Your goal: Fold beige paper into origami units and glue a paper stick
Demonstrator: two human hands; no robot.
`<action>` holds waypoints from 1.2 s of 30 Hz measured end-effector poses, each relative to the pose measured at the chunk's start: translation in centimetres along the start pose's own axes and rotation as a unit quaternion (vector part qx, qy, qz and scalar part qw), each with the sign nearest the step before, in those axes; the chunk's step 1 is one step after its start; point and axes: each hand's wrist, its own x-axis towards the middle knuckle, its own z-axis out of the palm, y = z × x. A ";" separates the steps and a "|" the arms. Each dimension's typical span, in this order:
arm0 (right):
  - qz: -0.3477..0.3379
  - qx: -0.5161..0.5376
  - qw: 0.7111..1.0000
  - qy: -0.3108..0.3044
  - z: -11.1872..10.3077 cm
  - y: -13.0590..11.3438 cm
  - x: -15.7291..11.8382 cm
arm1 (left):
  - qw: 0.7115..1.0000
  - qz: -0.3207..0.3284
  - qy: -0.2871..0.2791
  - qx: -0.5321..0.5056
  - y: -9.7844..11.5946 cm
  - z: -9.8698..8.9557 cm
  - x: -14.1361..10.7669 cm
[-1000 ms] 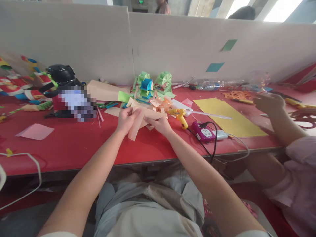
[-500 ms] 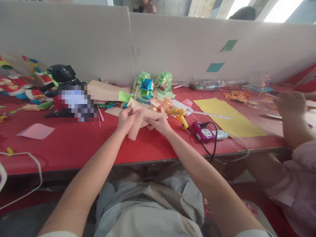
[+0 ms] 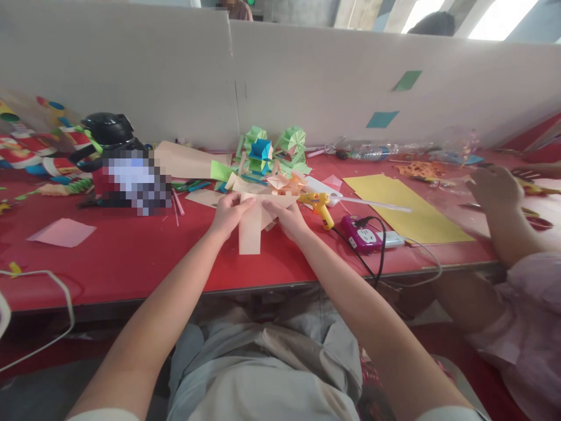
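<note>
A pale tan paper strip hangs down over the red table between my hands, its lower edge level. My left hand has its fingers closed on the upper left of this paper. On the right, my right hand grips the paper's upper part, which spreads sideways behind the fingers. Just beyond lie peach folded paper pieces and green and blue folded paper shapes. A yellow glue gun rests right of my right hand.
A purple power socket with cables sits right of centre, beside a yellow sheet. Pink paper and a dark bottle are at left. Another person's hand is over the table at right.
The tan strip has turned from slanted to upright. Both my hands have shifted slightly around it. The other person's hand at right has moved left.
</note>
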 end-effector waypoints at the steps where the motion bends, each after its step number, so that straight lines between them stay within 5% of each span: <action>1: -0.002 0.000 1.000 -0.008 0.0 0.0 0.0 | 1.000 -0.010 -0.008 -0.005 0.0 -0.1 0.0; 36: -0.106 -0.141 0.984 0.005 0.0 -0.2 -0.4 | 0.996 0.081 -0.041 0.018 0.3 -1.0 -0.1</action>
